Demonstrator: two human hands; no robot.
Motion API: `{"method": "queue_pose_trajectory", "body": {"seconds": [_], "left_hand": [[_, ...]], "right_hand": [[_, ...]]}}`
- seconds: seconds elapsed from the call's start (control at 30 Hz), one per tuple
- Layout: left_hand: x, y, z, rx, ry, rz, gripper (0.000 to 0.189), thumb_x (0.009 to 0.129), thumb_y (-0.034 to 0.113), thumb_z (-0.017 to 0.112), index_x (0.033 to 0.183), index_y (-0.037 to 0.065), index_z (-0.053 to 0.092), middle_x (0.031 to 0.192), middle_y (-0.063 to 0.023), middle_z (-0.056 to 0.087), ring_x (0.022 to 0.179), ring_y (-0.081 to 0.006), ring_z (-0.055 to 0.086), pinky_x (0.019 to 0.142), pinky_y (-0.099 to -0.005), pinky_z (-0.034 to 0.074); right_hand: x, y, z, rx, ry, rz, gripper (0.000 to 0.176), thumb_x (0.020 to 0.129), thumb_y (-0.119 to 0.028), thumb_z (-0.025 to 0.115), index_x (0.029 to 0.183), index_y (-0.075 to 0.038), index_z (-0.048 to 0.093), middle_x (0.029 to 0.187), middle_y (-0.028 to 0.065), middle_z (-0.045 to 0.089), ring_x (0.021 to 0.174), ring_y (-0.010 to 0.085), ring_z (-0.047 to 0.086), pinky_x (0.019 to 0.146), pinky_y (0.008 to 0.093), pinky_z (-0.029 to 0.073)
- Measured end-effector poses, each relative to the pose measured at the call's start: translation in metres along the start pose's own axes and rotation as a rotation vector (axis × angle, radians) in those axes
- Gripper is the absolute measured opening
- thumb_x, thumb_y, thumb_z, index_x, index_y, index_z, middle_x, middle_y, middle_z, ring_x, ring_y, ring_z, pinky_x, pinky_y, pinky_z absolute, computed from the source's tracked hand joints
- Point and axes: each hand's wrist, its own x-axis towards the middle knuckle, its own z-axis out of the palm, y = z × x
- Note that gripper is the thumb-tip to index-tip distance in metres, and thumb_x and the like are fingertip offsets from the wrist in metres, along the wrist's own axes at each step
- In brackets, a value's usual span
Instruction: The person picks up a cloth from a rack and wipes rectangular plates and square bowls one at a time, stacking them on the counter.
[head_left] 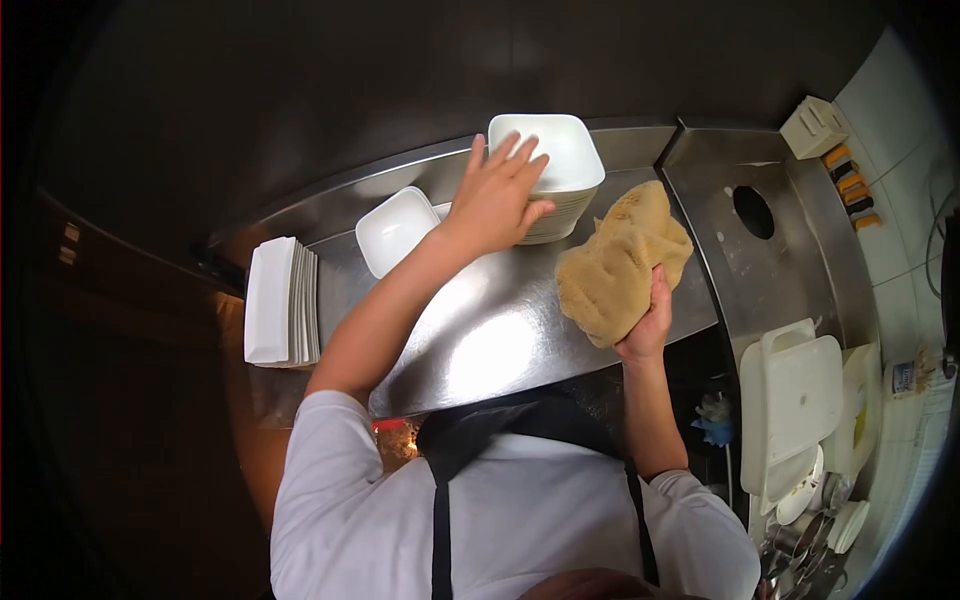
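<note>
My left hand [499, 199] reaches over the near-left side of a tall stack of white square bowls [567, 150], fingers spread across the top bowl's rim. Its thumb points toward the stack's side. In my right hand [648, 325] is a bunched tan cloth [625, 265], gripped from below with the thumb on top. The cloth hangs over the steel counter, right of the stack. A single white square bowl [396, 231] rests on the counter to the left, behind my left forearm.
Long white rectangular plates [275, 300] are stacked at the counter's left end. On the right, a steel basin [740, 270] has a dark round hole. White plastic trays [800, 400] and several dishes stand at lower right. A raised steel edge [350, 185] runs along the back.
</note>
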Motion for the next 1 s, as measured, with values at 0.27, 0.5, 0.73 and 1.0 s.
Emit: {"method": "queue_pose_trajectory", "body": {"seconds": [0.27, 0.5, 0.73, 1.0], "left_hand": [[0.038, 0.005, -0.020, -0.703, -0.451, -0.481, 0.033, 0.103, 0.030, 0.052, 0.111, 0.005, 0.071, 0.090, -0.0105, 0.074, 0.096, -0.0259, 0.069, 0.094, -0.0409, 0.049], [0.014, 0.072, -0.076, -0.986, 0.058, -0.277, 0.022, 0.096, 0.015, 0.066, 0.109, -0.002, 0.068, 0.076, -0.0091, 0.070, 0.069, -0.0120, 0.065, 0.064, -0.0321, 0.051], [-0.041, 0.077, -0.101, -0.660, 0.387, -0.020, 0.026, 0.086, 0.008, 0.074, 0.108, -0.004, 0.068, 0.080, -0.0171, 0.070, 0.068, -0.0343, 0.070, 0.077, -0.0378, 0.059], [-0.201, 0.056, -0.039, -0.550, -0.024, -0.226, 0.025, 0.081, 0.003, 0.070, 0.106, 0.001, 0.069, 0.101, -0.0178, 0.072, 0.091, -0.0331, 0.071, 0.080, -0.0403, 0.058]], "right_hand": [[0.000, -0.016, -0.013, -0.120, 0.052, -0.165, 0.057, 0.104, -0.038, 0.047, 0.148, -0.004, 0.036, 0.143, 0.0168, 0.049, 0.130, 0.0332, 0.052, 0.108, 0.0489, 0.045], [0.053, -0.074, 0.098, -0.982, -0.192, -1.118, 0.061, 0.088, -0.033, 0.074, 0.130, 0.007, 0.054, 0.126, 0.0254, 0.058, 0.112, 0.0308, 0.063, 0.095, 0.0416, 0.050], [0.031, -0.003, 0.123, -0.024, -0.146, -0.005, 0.054, 0.107, -0.041, 0.043, 0.141, 0.000, 0.045, 0.133, 0.0112, 0.056, 0.120, 0.0173, 0.055, 0.102, 0.0314, 0.044], [-0.036, 0.014, 0.048, -0.080, -0.342, 0.077, 0.050, 0.106, -0.033, 0.041, 0.143, 0.000, 0.043, 0.134, 0.0185, 0.056, 0.119, 0.0322, 0.060, 0.101, 0.0447, 0.050]]}}
